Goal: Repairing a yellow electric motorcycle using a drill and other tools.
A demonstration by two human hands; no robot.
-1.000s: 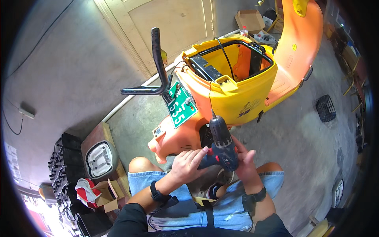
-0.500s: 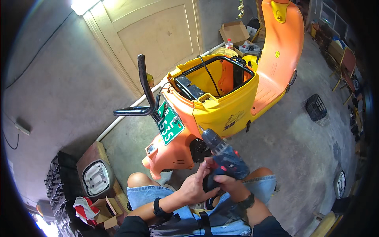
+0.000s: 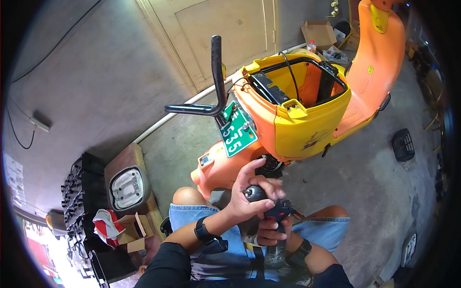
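Concrete garage floor (image 3: 365,182), orange-yellow scooter (image 3: 307,110) parked with seat tub open. I see my left hand (image 3: 249,194) wrapped around the chuck of the cordless drill (image 3: 269,211), right hand (image 3: 271,233) gripping its handle over my lap. Drill not yet on the scooter; fastening work looks still ahead.

We kept both forearms bent in over our knees, left hand (image 3: 249,194) curled with fingers closed, right hand (image 3: 270,233) fisted just below it, near our lap.
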